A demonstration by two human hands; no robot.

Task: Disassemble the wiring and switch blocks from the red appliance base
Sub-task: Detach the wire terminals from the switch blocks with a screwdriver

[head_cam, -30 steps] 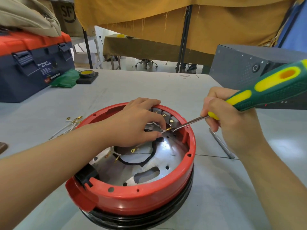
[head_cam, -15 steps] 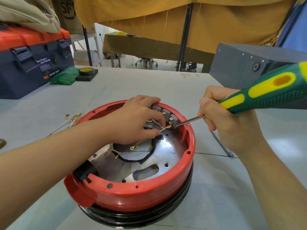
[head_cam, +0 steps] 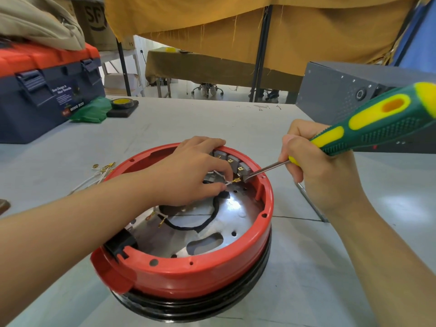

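Evidently a brass terminal [head_cam: 236, 181] is pinched by the left hand [head_cam: 188, 171] and levered off the switch blocks [head_cam: 232, 162] with the screwdriver [head_cam: 368, 128] gripped in the right hand [head_cam: 316, 171]; a steady outward pull is judged to be called for next.

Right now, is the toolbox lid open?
No, the toolbox at the table's far left has its orange lid down, with a beige bag lying on top of it.

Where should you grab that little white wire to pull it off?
Probably pinch the white wire right behind its brass connector, coming from the left as the left hand does. The screwdriver tip and grey switch blocks crowd the right side.
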